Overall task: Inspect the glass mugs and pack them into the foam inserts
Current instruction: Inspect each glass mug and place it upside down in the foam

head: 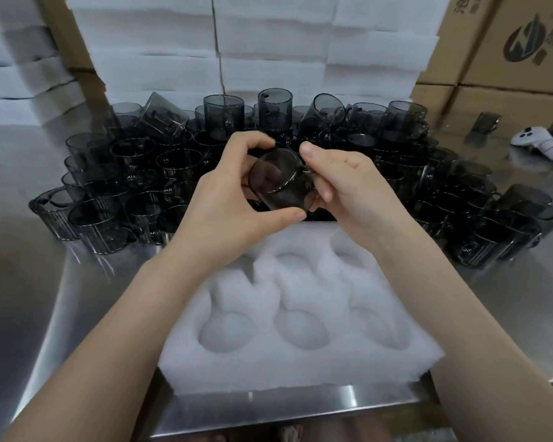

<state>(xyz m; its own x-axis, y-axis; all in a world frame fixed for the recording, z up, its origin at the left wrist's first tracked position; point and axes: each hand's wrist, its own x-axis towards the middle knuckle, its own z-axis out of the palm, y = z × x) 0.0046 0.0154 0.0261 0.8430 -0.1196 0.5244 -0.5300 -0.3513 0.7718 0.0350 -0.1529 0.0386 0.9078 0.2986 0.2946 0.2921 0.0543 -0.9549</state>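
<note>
One smoky dark-grey cylindrical glass mug (278, 180) is held up off the surface in both hands, tipped on its side w/ one round end facing the camera. Prob. that's so light passes through the wall and any chip or crack shows, i.e. this looks like the inspect step, not packing yet. The left hand (233, 199) cradles it, thumb under the lower edge and fingers (256, 143) curled over the top. The right hand (355, 189) pinches the other side, thumb on top and fingers (321, 186) curled round the rim; the handle is prob. under them, can't tell. So both sets of fingers are clamped on the mug, a two-point hold that would let it be turned w/o slipping. It hangs over the far edge of the white foam insert with six round pockets (300, 371), which lies right in front of the person on the shiny stainless-steel worktop (45, 314) — close, so a passed mug only has to drop a short way. All six pockets look empty, so packing of this insert hasn't begun. Just behind the insert sits the crowd of unpacked dark glass mugs (134, 173), some upright, some tilted, within easy reach. Behind that is a stacked wall of white foam slabs (268, 43), w/ brown cardboard cartons (508, 59) at right and a white handheld controller (540, 143) lying well apart from the work.
</note>
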